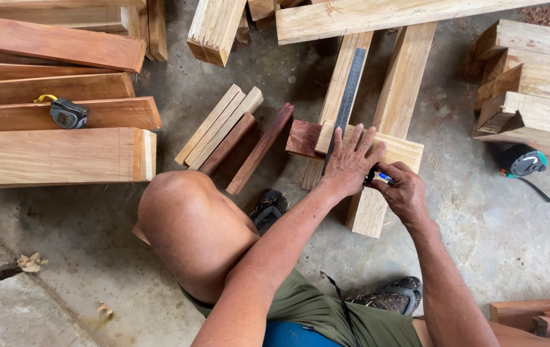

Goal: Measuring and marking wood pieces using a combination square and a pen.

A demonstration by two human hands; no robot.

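Pale wooden beams [390, 122] lie on the concrete floor [512, 238] ahead of me. My left hand [350, 164] presses flat, fingers spread, on a dark steel ruler [347, 96] laid along one beam. My right hand [403, 193], just beside it, pinches a blue-and-white pen [381, 177] against the wood. A tape measure [68, 114] rests on planks far left.
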